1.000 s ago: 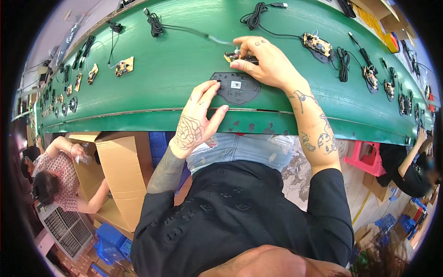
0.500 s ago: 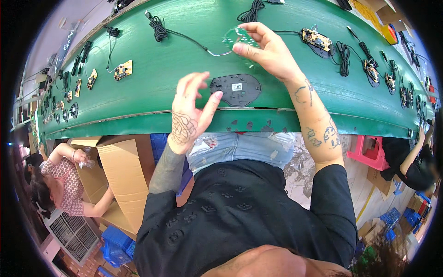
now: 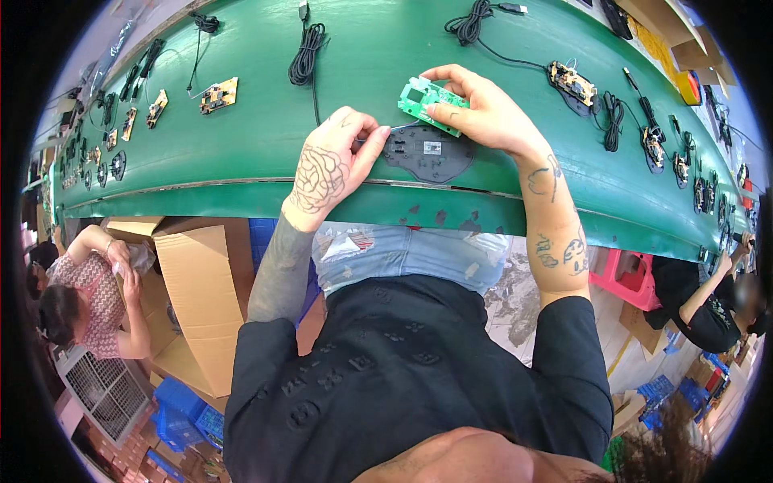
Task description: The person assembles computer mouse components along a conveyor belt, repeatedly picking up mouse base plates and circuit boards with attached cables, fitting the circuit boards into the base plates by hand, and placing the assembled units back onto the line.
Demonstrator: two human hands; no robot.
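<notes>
My right hand (image 3: 487, 117) grips a green circuit board (image 3: 428, 105) by its right end, the thumb lying across the face. Thin wires run from the board's lower side to my left hand (image 3: 328, 165). Its thumb and forefinger are pinched together on a black cable, whose coiled part (image 3: 307, 56) lies on the green work surface beyond. Just below the board is a black rounded mouse base (image 3: 435, 163), inner side up, with a small pale label on it. The board covers part of the base's far edge.
More cables with tan circuit boards lie left (image 3: 217, 95) and right (image 3: 573, 83) along the green bench (image 3: 241, 153). At lower left, a person (image 3: 97, 302) works by an open cardboard box (image 3: 197, 298). Another person (image 3: 700, 294) is at the right, near a pink stool (image 3: 624, 278).
My right hand has brought the circuit board down and turned it to show another face. My left hand, open before, has closed on the cable. The coiled cable has shifted right.
</notes>
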